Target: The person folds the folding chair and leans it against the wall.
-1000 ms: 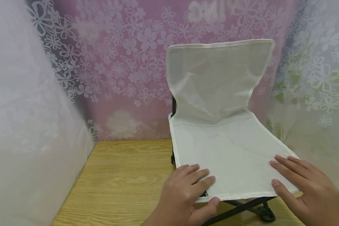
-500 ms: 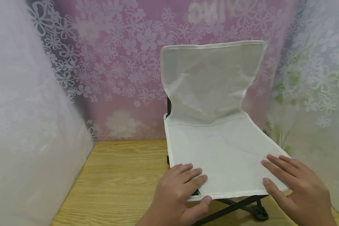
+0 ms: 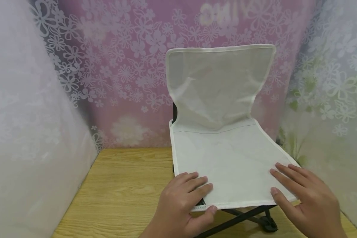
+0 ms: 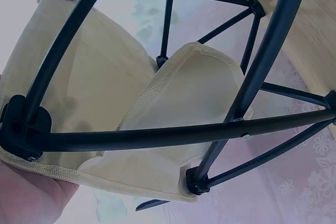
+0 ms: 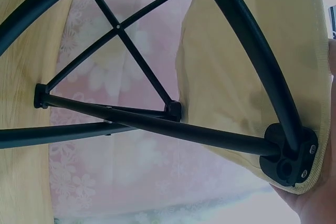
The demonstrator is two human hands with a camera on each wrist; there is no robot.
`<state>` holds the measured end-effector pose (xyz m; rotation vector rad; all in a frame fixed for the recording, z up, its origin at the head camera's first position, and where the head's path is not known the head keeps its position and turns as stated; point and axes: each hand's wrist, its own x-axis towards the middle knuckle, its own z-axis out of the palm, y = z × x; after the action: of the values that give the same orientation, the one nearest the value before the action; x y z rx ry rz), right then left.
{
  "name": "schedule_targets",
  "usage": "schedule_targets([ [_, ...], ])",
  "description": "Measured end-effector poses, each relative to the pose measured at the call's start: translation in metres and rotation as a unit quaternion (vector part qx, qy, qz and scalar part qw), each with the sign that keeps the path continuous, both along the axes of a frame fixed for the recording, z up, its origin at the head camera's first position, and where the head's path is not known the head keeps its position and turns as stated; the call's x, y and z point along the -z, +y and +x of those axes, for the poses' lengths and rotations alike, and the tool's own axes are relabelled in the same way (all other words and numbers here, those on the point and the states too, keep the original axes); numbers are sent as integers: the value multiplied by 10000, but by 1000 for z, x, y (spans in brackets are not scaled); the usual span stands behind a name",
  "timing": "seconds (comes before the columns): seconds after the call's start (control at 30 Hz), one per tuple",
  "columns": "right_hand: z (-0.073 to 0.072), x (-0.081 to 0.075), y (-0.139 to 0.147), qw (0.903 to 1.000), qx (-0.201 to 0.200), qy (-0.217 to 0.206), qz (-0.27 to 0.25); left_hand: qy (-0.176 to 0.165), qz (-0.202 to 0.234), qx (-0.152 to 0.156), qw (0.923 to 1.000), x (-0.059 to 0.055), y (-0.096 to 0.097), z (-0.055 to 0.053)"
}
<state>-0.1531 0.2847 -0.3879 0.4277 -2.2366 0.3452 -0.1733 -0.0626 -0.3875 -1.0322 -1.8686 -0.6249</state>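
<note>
A white fabric folding chair [image 3: 226, 158] stands unfolded on the wooden table, its backrest [image 3: 220, 79] upright at the far side. My left hand [image 3: 182, 203] rests on the front left corner of the seat, fingers spread over the cloth and thumb at the front edge. On the front right corner lies my right hand [image 3: 306, 198], its fingers extended across the fabric. Both wrist views look up from beneath at the black tube frame: a corner joint [image 4: 23, 127] sits near my left hand, and another joint [image 5: 289, 153] near my right.
Wooden tabletop [image 3: 122, 185] extends to the left of the chair. Pink flowered curtain [image 3: 131, 66] hangs behind, with a pale sheet [image 3: 32, 132] at the left and a flowered translucent sheet [image 3: 330, 99] at the right. A black foot [image 3: 267, 224] shows under the seat.
The chair has shifted to the left across the table, and both hands have moved left with it. Their hold on the seat corners looks the same.
</note>
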Motion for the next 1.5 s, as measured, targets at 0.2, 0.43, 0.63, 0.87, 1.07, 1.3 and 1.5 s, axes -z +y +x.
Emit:
schedule_targets([
  [0.2, -1, 2, -5, 9999, -97, 50, -90, -22, 61, 26, 10000, 1, -5, -1],
  [0.43, -1, -2, -11, 9997, -143, -169, -128, -17, 97, 87, 9999, 1, -12, -3],
  [0.63, -3, -1, -18, 9998, -147, -39, -106, -40, 117, 69, 9999, 1, -19, -4],
  [0.87, -6, 2, -26, 9995, -156, 232, -117, -154, 74, 33, 9998, 1, -26, -4],
  [1.07, -7, 2, -33, 9996, -115, 250, -93, -28, 173, 6, 9998, 1, -32, -6],
  [1.3, -7, 1, -41, 9995, -97, 305, -44, -143, 235, 15, 9996, 2, -37, -6],
  [1.5, -6, 0, -49, 9995, -50, 303, -57, -192, 256, -6, 9995, 3, -43, -6],
])
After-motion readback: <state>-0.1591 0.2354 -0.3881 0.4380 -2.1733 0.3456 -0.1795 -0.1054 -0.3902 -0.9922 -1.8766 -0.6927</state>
